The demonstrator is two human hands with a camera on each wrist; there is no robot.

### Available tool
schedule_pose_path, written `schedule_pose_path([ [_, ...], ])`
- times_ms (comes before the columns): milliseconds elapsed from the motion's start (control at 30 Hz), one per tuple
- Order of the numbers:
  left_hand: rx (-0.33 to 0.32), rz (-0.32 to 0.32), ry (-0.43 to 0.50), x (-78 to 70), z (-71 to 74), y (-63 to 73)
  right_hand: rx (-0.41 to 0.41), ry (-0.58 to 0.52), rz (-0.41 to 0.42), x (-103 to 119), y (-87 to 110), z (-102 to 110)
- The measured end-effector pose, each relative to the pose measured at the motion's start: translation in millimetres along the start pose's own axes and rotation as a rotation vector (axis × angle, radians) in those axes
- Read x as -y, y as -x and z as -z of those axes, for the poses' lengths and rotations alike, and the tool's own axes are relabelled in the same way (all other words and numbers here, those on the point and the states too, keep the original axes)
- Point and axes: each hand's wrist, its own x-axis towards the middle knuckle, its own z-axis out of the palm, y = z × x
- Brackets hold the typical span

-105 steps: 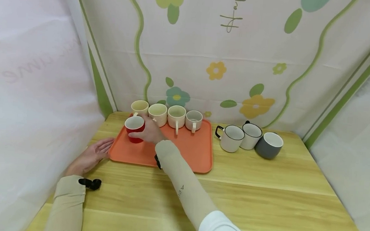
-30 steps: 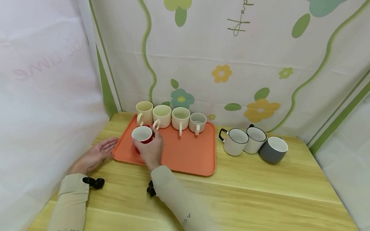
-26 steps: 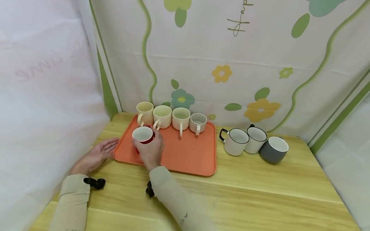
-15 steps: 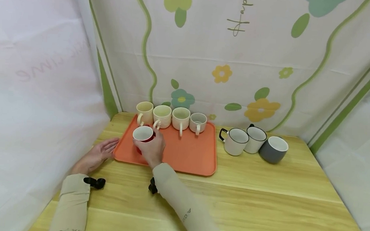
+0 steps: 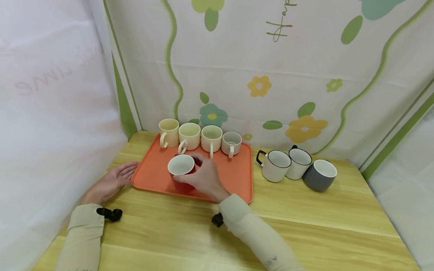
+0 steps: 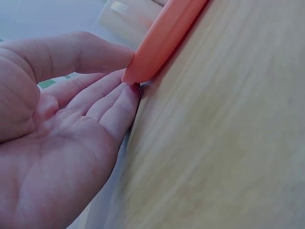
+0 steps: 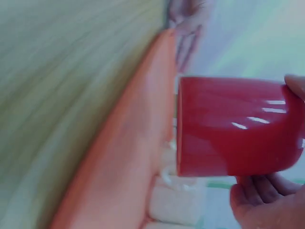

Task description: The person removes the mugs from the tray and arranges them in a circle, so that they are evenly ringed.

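Note:
My right hand (image 5: 207, 179) grips a red mug (image 5: 182, 185) with a white inside, its thumb and fingers around the sides near the rim. The mug is upright over the front middle of an orange tray (image 5: 232, 182); in the right wrist view a gap shows between the mug's base (image 7: 183, 126) and the tray (image 7: 121, 157). At the tray's left edge, my left hand (image 5: 113, 182) lies palm up. Its thumb and nearly straight fingertips pinch the rim (image 6: 157, 43) in the left wrist view.
Along the tray's back edge stand several pale mugs (image 5: 189, 136) in a row, handles facing forward. Right of the tray are two white mugs (image 5: 274, 172) with black rims and a dark grey cup (image 5: 316, 179). Patterned cloth (image 5: 228, 70) hangs behind the wooden table (image 5: 308, 232).
The red mug, held in my right hand, first came forward from near the back row, then moved right across the tray. My left hand has stayed at the tray's left edge.

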Motion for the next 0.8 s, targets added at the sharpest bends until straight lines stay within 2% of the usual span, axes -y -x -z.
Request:
schedule_pose_path([
  [100, 0.012, -0.005, -0.006, -1.2, -0.3, -0.5, 0.037, -0.054, -0.029, 9, 18.1, 27],
  [233, 0.007, -0.007, -0.014, -2.2, 0.2, -0.1, 0.015, -0.066, -0.046, 16, 42.5, 63],
  [367, 0.006, -0.014, -0.01, -3.1, 0.8, -0.6, -0.055, -0.02, -0.031, 15, 65.3, 102],
  [500, 0.009, -0.008, -0.016, -2.8, -0.2, -2.6, -0.155, 0.069, -0.034, 6, 88.7, 146],
  [800, -0.006, -0.001, -0.007, -3.7, -0.2, 0.1, -0.391, 0.31, -0.21, -18, 140.3, 251],
])
